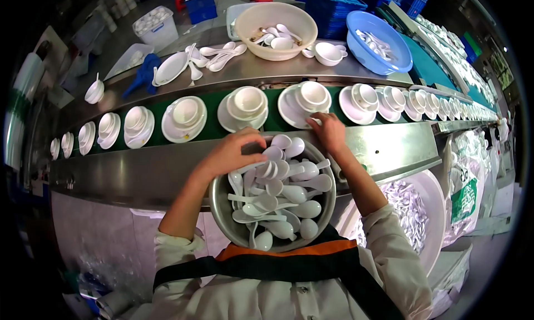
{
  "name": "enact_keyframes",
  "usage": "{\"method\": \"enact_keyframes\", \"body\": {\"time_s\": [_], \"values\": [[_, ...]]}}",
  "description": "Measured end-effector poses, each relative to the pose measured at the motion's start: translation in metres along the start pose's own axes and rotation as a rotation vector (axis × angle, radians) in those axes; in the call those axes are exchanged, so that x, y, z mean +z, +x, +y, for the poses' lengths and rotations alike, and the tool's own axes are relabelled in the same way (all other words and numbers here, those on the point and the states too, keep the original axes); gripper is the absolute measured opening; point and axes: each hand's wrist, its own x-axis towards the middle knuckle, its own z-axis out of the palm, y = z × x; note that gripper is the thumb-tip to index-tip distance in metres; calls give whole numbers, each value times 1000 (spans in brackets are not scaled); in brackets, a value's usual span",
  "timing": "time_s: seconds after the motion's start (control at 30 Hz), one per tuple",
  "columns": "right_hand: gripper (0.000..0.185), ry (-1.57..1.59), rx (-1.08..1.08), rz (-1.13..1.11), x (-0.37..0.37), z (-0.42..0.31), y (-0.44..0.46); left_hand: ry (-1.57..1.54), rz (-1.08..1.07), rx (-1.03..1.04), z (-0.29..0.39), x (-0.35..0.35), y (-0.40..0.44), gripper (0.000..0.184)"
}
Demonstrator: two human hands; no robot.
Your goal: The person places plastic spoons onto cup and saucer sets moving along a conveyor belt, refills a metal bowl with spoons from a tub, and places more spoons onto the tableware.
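Observation:
A steel bowl (218, 220) heaped with white soup spoons (295, 193) sits against my body, at the front edge of the line. My left hand (236, 152) reaches over its left rim, thumb and fingers apart above the spoons. Across the far right rim, my right hand (329, 132) has its fingers bent together at the front edge of a white plate (289, 113). Whether anything is pinched there is hidden. On that plate stands a white cup and bowl stack (312, 95). A similar stack (248, 101) on another plate is beyond my left hand.
The green conveyor belt (157, 129) carries a row of plate-and-cup sets. Behind it, a steel ledge holds a beige basin (276, 54), a blue basin (384, 68), loose spoons (225, 55) and a blue cloth (142, 75). At lower right stands a large tub (435, 208) full of spoons.

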Motion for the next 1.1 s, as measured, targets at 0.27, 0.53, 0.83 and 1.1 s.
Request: {"method": "enact_keyframes", "body": {"time_s": [0.27,0.53,0.83,1.1], "values": [[47,143,-371,-378,-74,-41,-6,172,-104,41,3,20,25,16],[26,471,88,-69,-88,44,-14,206,8,55,12,36,36,26],[27,358,-179,-130,-40,42,7,263,-9,52,29,55,54,13],[19,259,-506,-170,-118,40,11,190,-3,-13,39,70,74,14]]}}
